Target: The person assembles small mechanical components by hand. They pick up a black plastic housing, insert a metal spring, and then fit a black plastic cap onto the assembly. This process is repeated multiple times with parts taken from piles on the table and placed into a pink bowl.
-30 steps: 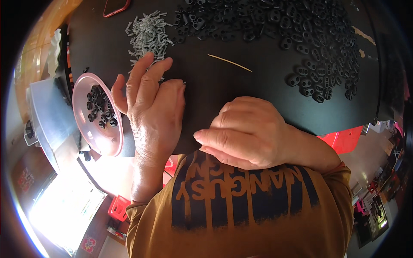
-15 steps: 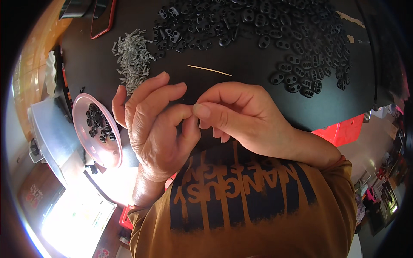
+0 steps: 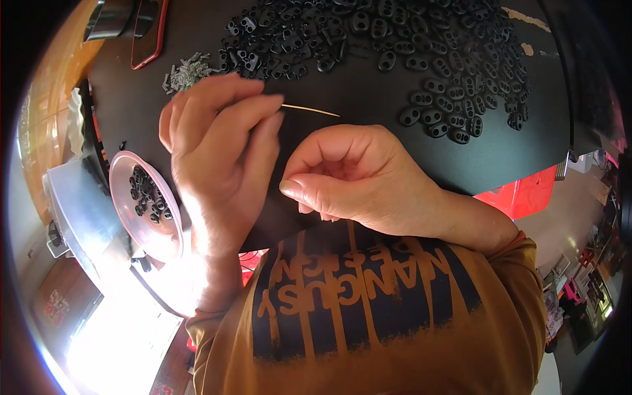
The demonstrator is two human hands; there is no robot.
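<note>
My right hand (image 3: 362, 184) is in the middle with thumb and forefinger pinched together; whatever they hold is hidden. Up and to the left, my left hand (image 3: 220, 141) hangs over the table, slightly blurred. Its fingers are loosely bent and somewhat apart, with nothing visible in them. Just beyond its fingers, and partly covered by them, lies a heap of small metal coil springs (image 3: 187, 71). A thin wooden toothpick (image 3: 313, 110) rests on the table beyond my hands. Farther back spreads a large pile of black oval cord-lock pieces with two holes (image 3: 454, 85).
Smaller black pieces (image 3: 263, 49) lie at the back, left of the ovals. A pink bowl (image 3: 176, 230) at the left contains several black pieces. A red-edged phone-like object (image 3: 158, 46) is at the far left. A red container (image 3: 526, 194) stands by the table's right edge.
My hands were together at the fingertips and are now apart. The left has moved up and away toward the springs, covering more of them; the right keeps its pinch. The view has shifted slightly.
</note>
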